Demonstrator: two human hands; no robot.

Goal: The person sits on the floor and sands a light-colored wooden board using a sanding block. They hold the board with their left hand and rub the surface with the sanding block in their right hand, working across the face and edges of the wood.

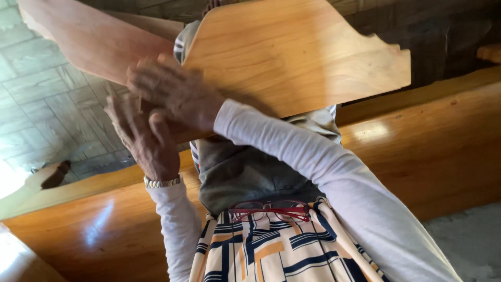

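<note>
A light wooden board (pixel 297 52) with a carved, stepped outline is held up in front of me, tilted. My right hand (pixel 175 94) lies over its lower left end, fingers wrapped on the edge. Just below, my left hand (pixel 143 138), with a metal watch at the wrist, clasps the same end with its thumb in front and its fingers behind. A second, redder board (pixel 88 36) sits behind and runs up to the left; whether either hand touches it is hidden. Both arms wear white sleeves.
A long polished wooden beam (pixel 433 151) runs across under the boards. Grey cloth (pixel 245 172) and a patterned shirt with red glasses (pixel 269 210) hanging on it are below. A grey paved floor (pixel 36 104) lies at left, and a concrete floor (pixel 469 240) at lower right.
</note>
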